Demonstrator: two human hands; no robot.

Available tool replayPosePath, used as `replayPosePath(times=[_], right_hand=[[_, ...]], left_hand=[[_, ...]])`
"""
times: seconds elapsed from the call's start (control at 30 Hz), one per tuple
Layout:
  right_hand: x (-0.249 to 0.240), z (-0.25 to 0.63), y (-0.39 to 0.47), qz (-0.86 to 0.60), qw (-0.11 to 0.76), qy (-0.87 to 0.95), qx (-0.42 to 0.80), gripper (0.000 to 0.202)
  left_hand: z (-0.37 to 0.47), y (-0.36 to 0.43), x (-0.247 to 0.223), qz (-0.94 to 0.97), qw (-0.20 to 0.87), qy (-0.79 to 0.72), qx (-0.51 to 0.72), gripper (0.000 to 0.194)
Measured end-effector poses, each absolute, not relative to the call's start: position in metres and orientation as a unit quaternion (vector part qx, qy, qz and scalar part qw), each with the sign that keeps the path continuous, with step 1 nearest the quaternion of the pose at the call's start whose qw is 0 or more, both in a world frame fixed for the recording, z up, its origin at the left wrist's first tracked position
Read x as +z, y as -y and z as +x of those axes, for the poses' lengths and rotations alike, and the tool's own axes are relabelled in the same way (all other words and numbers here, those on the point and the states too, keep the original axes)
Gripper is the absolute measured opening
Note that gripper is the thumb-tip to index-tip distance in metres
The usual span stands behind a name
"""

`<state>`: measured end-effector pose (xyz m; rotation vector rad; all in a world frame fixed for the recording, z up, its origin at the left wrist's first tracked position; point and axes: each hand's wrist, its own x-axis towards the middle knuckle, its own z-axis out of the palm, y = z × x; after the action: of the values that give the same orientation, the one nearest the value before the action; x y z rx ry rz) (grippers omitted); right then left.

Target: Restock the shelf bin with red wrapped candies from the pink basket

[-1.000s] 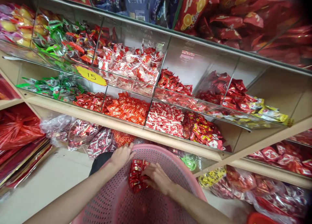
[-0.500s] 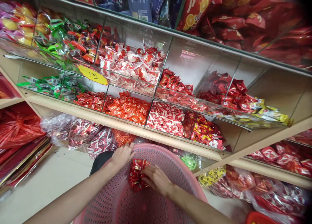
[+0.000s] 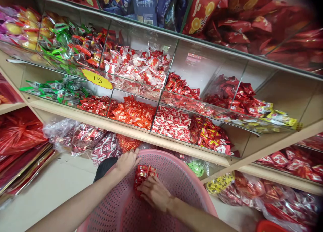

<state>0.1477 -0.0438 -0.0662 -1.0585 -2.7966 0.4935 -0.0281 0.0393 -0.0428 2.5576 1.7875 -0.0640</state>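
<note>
My left hand (image 3: 127,162) is closed over the far-left rim of a large pink perforated plastic basket (image 3: 181,173). Inside, a small heap of shiny red wrapped candies (image 3: 142,173) lies toward the far-left wall. Over the near side of this heap, my right hand (image 3: 155,193) reaches in with its fingers stretched out and touching the wrappers, covering part of them. Whether any candy sits under its palm is hidden.
Beyond the basket stands a candy shelf with clear dividers; orange-red candies (image 3: 135,112) and red-and-white candies (image 3: 171,122) fill its lower bins. A yellow price tag (image 3: 97,78) hangs above. Bagged candies (image 3: 88,138) lie beneath, and a red container (image 3: 270,226) is at lower right.
My right hand has moved slightly left and farther over the red candies, covering more of their near side. My left hand remains on the basket rim.
</note>
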Motion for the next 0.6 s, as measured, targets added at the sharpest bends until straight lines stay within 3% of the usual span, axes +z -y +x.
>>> replayPosePath(times=[0.4,0.6], right_hand=[[-0.097,0.149,0.047,-0.316,0.066,0.942,0.088,0.029],[-0.094,0.152,0.045,-0.307,0.076,0.945,0.083,0.042]], left_hand=[[-0.029,-0.040,-0.044,0.822,0.008,-0.569,-0.021,0.045],[-0.031,-0.040,-0.049,0.821,0.001,-0.571,-0.019,0.046]])
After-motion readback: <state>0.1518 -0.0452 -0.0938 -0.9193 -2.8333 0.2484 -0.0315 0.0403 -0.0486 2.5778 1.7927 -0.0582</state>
